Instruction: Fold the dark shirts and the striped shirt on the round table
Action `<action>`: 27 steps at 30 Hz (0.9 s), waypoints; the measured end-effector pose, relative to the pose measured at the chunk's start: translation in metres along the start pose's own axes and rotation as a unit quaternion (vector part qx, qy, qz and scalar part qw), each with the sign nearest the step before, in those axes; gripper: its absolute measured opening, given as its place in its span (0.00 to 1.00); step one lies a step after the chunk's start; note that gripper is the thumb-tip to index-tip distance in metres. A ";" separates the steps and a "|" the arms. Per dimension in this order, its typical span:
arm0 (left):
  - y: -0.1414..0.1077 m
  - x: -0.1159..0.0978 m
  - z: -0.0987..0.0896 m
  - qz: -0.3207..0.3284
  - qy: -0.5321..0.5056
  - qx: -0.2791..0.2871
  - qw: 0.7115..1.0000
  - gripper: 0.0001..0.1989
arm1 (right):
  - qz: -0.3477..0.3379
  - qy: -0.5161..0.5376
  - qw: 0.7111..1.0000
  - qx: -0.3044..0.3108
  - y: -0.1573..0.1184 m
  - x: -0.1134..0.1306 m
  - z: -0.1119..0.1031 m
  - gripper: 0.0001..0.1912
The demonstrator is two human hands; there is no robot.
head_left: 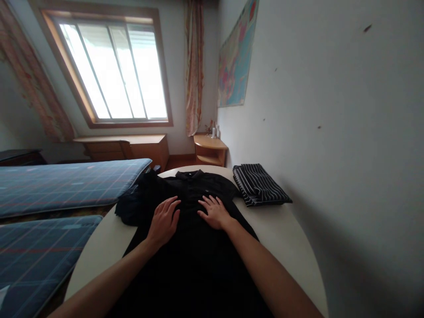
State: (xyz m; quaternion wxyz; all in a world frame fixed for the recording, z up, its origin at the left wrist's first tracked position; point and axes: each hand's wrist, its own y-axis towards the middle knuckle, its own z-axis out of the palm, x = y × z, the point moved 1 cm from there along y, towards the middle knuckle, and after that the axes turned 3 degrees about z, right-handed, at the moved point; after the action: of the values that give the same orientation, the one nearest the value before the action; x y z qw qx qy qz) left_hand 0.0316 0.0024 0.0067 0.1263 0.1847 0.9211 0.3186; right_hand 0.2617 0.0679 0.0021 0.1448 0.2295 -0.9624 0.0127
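A black collared shirt (195, 256) is spread over a round pale table (291, 238), its collar at the far edge. My left hand (164, 219) is over the left side of the shirt's chest, fingers extended and holding nothing. On the right side of the chest, my right hand (213, 212) rests with its fingers spread flat on the cloth. Dark bunched clothing (127, 205) lies at the table's left, beside the shirt. To the right sits a folded black cloth with white stripes (261, 183).
Blue plaid mattresses (73, 181) stand left of the table. A white wall (347, 176) rises close on the right, with a map (236, 62) on it. Behind are a wooden desk (145, 140), a corner shelf (210, 142) and a bright window (115, 70).
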 end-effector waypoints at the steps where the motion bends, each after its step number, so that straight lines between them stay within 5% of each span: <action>1: -0.004 0.001 -0.002 -0.004 -0.005 -0.008 1.000 0.19 | 0.001 -0.001 1.000 0.004 0.003 -0.004 -0.002 0.33; 5: -0.017 0.005 -0.002 -0.020 -0.001 0.032 0.999 0.23 | 0.011 -0.005 1.000 -0.003 0.009 -0.014 -0.006 0.32; 10: -0.036 0.005 0.002 -0.085 0.030 0.187 0.978 0.31 | 0.014 -0.007 1.000 -0.002 -0.002 -0.008 -0.003 0.35; 15: -0.044 -0.009 -0.016 -0.117 0.099 0.266 0.952 0.29 | 0.002 -0.006 1.000 0.021 -0.020 0.008 -0.002 0.41; 20: -0.006 -0.018 -0.025 -0.103 0.109 0.253 0.956 0.21 | -0.014 0.010 0.999 0.044 -0.029 0.025 0.002 0.43; 27: 0.064 -0.022 0.027 -0.028 -0.021 0.202 0.979 0.25 | -0.065 0.082 0.994 0.026 -0.014 0.021 -0.003 0.36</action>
State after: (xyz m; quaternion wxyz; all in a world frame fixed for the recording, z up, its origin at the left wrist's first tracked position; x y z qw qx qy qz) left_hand 0.0776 0.0545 0.0289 0.1144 0.1871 0.9684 0.1186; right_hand 0.2505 0.0460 0.0101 0.2173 0.2939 -0.9296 0.0469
